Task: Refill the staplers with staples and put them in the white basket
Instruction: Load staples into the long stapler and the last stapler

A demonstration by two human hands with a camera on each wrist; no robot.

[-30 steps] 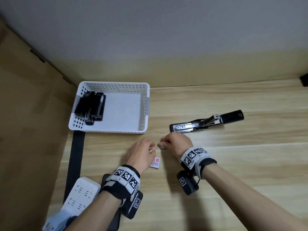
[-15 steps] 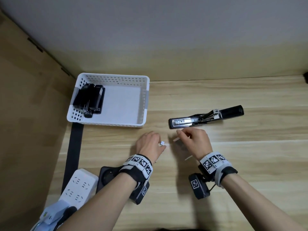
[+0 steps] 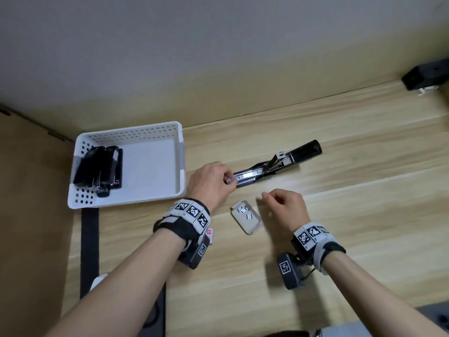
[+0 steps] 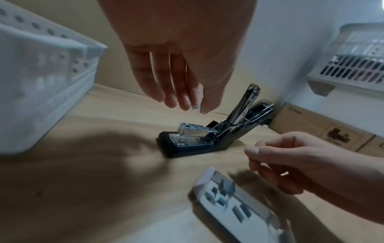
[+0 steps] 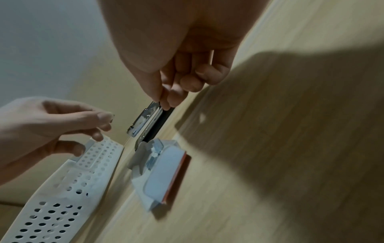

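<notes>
A long black stapler (image 3: pixel 277 164) lies open on the wooden table, its metal staple channel (image 4: pixel 193 134) bare and its arm raised. My left hand (image 3: pixel 229 181) pinches a short strip of staples (image 4: pixel 195 107) just above the stapler's front end. My right hand (image 3: pixel 264 197) hovers to the right of the open white staple tray (image 3: pixel 245 216), thumb against curled fingers, with nothing visible in it. The tray holds a few staple pieces. At the left stands the white basket (image 3: pixel 181 164) with black staplers (image 3: pixel 99 169) in its left side.
A red staple box sleeve (image 3: pixel 210 233) lies partly under my left wrist. A white power strip (image 3: pixel 97 282) and a black strap (image 3: pixel 90 239) sit at the lower left. A black object (image 3: pixel 427 74) is at the far right against the wall.
My left hand has moved forward to the stapler's front end with the staples. My right hand has drawn back to the right, and the white tray now lies on the table between the hands.
</notes>
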